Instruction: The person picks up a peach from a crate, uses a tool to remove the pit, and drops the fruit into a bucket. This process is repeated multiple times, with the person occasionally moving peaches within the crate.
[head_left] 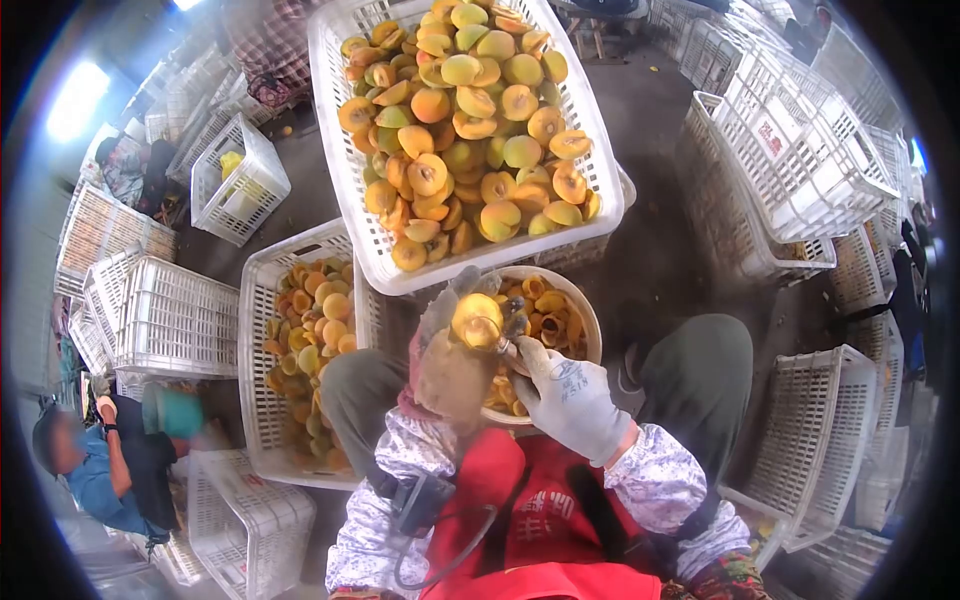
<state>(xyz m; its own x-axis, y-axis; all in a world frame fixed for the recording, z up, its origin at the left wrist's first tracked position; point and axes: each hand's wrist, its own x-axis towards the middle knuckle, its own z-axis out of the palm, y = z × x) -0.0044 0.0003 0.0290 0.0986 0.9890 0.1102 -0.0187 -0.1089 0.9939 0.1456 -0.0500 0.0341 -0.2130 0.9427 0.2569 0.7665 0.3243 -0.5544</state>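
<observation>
My left hand (pixel 440 365), in a worn, stained glove, is closed round a yellow-orange peach (pixel 476 318), held up over a round bucket (pixel 592 318). My right hand (pixel 572 398), in a pale grey glove with blue print, grips a small hand tool (pixel 511 350). The tool's thin metal end appears to lie against the fruit; its exact shape is too blurred to make out. Orange fruit pieces (pixel 552 325) fill much of the bucket between my knees. Just beyond stands a white crate (pixel 372 262) heaped with halved peaches (pixel 470 130).
Another white crate (pixel 258 400) of peaches stands by my left knee. Stacked white crates rise at the right (pixel 800 150) and the left (pixel 180 315). A person in a blue shirt (pixel 105 470) sits at the far left. A crate (pixel 240 185) with something yellow stands further back.
</observation>
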